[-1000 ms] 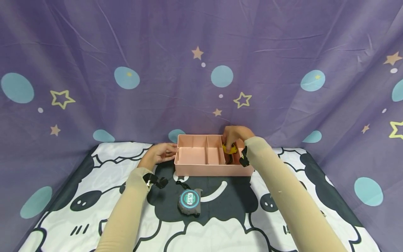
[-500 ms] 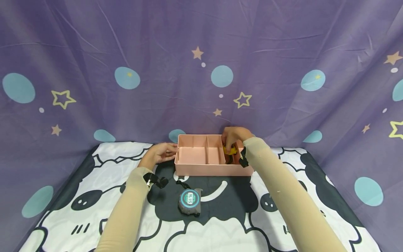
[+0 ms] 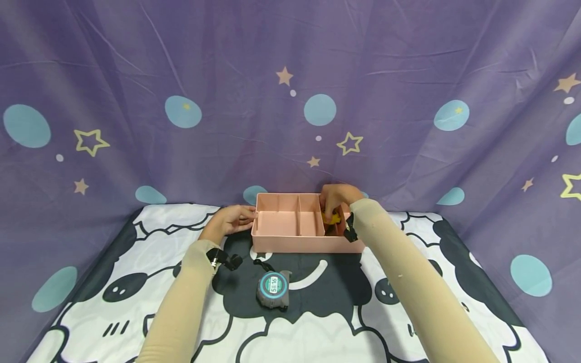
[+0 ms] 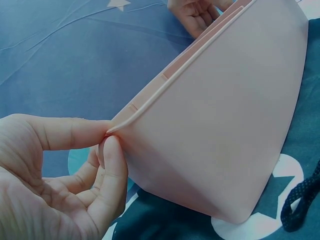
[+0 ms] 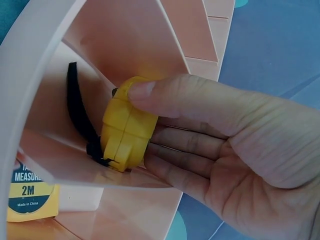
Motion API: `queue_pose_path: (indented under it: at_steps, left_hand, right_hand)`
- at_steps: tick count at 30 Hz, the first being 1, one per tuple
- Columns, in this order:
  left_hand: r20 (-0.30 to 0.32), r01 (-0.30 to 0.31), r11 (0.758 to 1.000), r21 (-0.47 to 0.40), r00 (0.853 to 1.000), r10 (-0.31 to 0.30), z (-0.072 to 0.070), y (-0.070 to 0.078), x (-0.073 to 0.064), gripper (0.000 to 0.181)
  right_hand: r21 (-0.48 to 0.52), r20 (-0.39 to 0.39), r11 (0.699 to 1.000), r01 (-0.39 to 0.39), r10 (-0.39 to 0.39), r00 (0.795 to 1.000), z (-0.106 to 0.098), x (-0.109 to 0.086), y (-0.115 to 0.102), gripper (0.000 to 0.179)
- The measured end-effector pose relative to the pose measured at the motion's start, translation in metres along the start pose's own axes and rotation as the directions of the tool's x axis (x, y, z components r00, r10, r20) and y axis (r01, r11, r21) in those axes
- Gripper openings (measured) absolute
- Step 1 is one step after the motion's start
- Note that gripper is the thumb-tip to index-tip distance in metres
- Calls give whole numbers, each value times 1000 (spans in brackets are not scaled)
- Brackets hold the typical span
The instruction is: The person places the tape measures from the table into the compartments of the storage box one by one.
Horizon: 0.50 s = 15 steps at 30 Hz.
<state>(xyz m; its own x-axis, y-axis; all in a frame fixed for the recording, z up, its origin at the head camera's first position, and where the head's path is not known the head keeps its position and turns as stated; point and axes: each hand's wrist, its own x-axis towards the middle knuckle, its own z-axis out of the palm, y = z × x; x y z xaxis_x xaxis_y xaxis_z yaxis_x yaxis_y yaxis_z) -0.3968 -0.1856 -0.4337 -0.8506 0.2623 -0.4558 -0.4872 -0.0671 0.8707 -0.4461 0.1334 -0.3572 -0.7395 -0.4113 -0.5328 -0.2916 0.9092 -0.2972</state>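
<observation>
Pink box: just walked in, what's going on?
A person's right hand grips a yellow case with a black strap inside one compartment of the pink box, while the left hand pinches the rim at the box's left end. A labelled 2M tape measure sits in the neighbouring compartment. A grey measuring device lies on the cloth in front.
</observation>
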Motion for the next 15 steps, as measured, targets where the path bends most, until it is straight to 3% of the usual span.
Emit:
queue_pose_path:
  at_steps: [15]
  left_hand:
    - [-2, 3, 1000, 2, 1000, -3, -1, 0, 1, 52]
  right_hand:
    - [-6, 15, 999, -38, 38, 999, 1, 3, 1, 16]
